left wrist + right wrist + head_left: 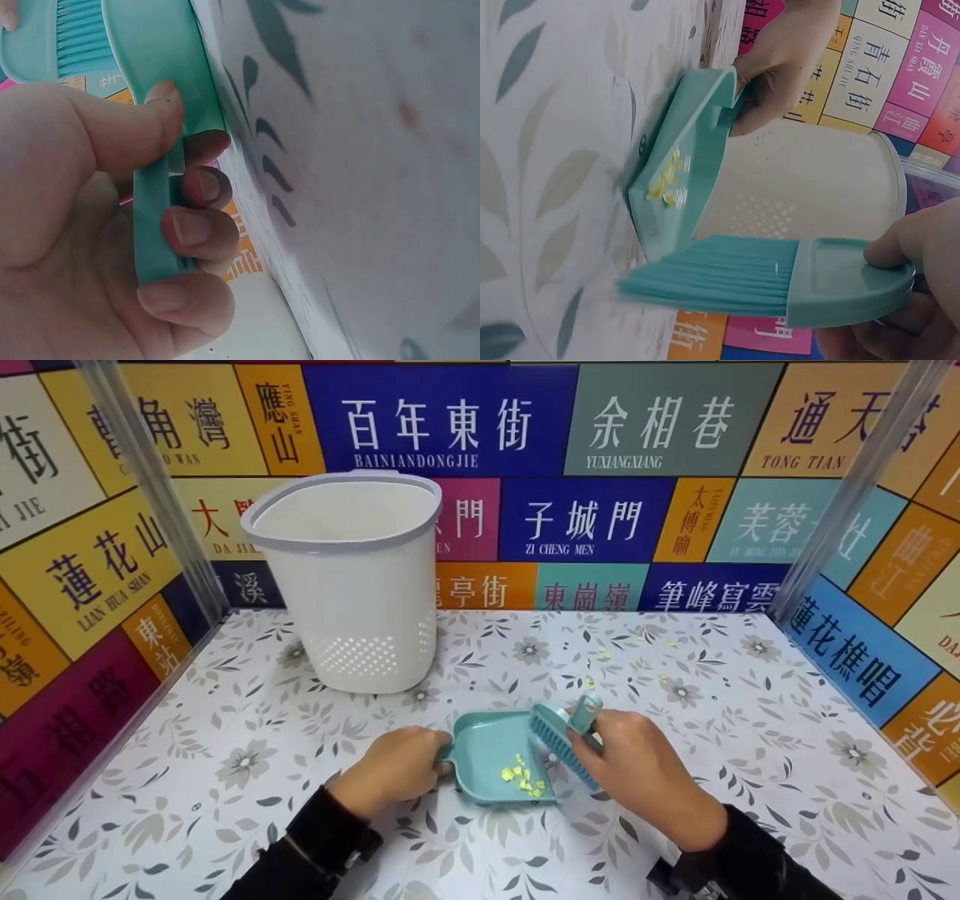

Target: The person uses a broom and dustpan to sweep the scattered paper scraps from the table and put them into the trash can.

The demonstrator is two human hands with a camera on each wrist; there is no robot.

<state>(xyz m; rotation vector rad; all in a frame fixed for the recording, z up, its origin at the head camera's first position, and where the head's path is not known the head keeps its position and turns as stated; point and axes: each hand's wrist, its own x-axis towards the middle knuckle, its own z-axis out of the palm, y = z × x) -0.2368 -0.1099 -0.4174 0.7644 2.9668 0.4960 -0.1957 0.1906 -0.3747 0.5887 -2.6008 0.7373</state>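
A teal dustpan point(480, 742) lies on the patterned tabletop, its handle gripped by my left hand point(401, 765). In the left wrist view, the fingers curl round that handle point(154, 217) and the thumb presses near its base. Several yellow scraps point(523, 777) sit in the pan by its front lip. My right hand point(637, 765) holds a teal hand brush point(559, 735) at the pan's open edge. In the right wrist view the brush's bristles point(712, 274) point toward the pan's lip, slightly blurred at the tips.
A tall white bin point(360, 600) with a grey rim and small holes stands behind the dustpan, to the left. More yellow bits point(590, 684) are scattered on the tabletop point(712, 750) beyond the brush. Colourful sign-patterned panels point(442, 420) enclose the back and sides.
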